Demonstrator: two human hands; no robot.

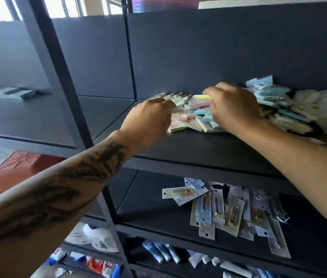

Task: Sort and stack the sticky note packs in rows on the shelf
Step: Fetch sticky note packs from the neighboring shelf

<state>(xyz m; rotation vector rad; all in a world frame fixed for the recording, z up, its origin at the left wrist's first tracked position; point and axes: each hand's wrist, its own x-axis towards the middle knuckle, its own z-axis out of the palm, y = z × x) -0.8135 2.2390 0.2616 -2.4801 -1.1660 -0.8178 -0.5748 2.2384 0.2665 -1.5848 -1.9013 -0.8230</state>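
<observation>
sorting looks barely begun: the sticky note packs (pixel 196 115) lie in a loose, overlapping heap on the dark shelf (pixel 188 149), pink, blue and yellow ones mixed, with a bigger jumble of blue and pale packs (pixel 275 101) trailing off to the right against the back panel. no tidy row or stack shows anywhere on this level, so nearly all of the work appears to remain. the left hand (pixel 148 119) curls its fingers around a pale pack at the heap's left edge, gripping it. the right hand (pixel 232 107) reaches in from the right, knuckles up, fingers bent and pinching a yellow-topped pack (pixel 201 96) at the top of the heap. the heap's middle sits between the two hands, touching both.
</observation>
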